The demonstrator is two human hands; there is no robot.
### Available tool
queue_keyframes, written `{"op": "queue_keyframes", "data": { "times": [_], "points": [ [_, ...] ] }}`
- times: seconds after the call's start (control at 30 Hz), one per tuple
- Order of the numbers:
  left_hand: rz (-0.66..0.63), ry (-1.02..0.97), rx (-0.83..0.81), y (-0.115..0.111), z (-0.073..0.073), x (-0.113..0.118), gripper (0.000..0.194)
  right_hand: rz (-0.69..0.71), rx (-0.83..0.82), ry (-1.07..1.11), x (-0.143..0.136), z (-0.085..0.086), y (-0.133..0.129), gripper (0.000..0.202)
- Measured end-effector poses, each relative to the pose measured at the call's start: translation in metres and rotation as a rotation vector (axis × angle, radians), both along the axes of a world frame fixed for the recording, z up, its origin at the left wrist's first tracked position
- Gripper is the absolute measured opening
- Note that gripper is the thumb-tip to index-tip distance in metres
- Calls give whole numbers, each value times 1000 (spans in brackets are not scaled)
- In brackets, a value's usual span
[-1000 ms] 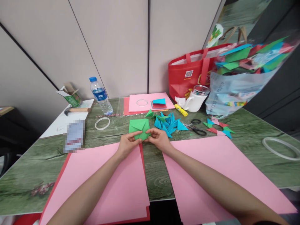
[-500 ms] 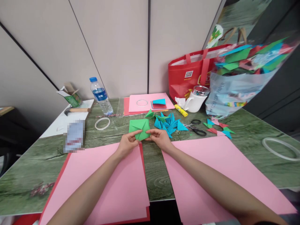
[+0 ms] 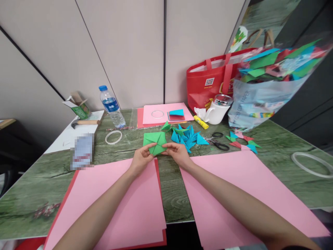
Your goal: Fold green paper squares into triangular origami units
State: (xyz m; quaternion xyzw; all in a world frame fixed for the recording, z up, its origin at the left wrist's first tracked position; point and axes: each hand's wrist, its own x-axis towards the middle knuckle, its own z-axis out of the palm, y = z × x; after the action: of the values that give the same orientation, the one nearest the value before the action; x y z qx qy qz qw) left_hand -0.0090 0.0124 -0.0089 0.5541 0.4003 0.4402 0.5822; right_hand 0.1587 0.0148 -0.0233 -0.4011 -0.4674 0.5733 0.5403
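Note:
A square of folded green paper (image 3: pixel 151 138) with crossing flaps is held between both hands just above the table. My left hand (image 3: pixel 142 158) pinches its lower left edge, with fingertips resting on a flap. My right hand (image 3: pixel 177 152) closes on its lower right corner. Folded blue paper pieces (image 3: pixel 189 139) lie in a loose heap behind my right hand, with several folded green pieces (image 3: pixel 166 126) at their left. Black-handled scissors (image 3: pixel 220 141) lie to the right of the heap. Beyond them sits a ring of multicoloured folded pieces (image 3: pixel 235 145).
Pink sheets (image 3: pixel 125 201) lie under my left forearm, more pink paper (image 3: pixel 234 184) under my right. At the back stand a water bottle (image 3: pixel 111 107), a white mug (image 3: pixel 218 111), a red bag (image 3: pixel 205 88) and a plastic bag (image 3: pixel 255 100) of folded paper. A hammer (image 3: pixel 85 122) lies left.
The flaps on the green paper sit slightly differently, and the left fingertips have shifted a little over them. Both hands stay in nearly the same place.

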Motion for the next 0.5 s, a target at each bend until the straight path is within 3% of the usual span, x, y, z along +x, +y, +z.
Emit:
{"op": "queue_keyframes", "data": {
  "times": [0.23, 0.5],
  "points": [
    [32, 9, 21, 1, 1, 1, 46, -11, -8, -31, 0, 3, -1, 15],
    [-18, 7, 5, -2, 5, 4, 37, -67, 63, -21, -1, 7, -3, 18]
  ]
}}
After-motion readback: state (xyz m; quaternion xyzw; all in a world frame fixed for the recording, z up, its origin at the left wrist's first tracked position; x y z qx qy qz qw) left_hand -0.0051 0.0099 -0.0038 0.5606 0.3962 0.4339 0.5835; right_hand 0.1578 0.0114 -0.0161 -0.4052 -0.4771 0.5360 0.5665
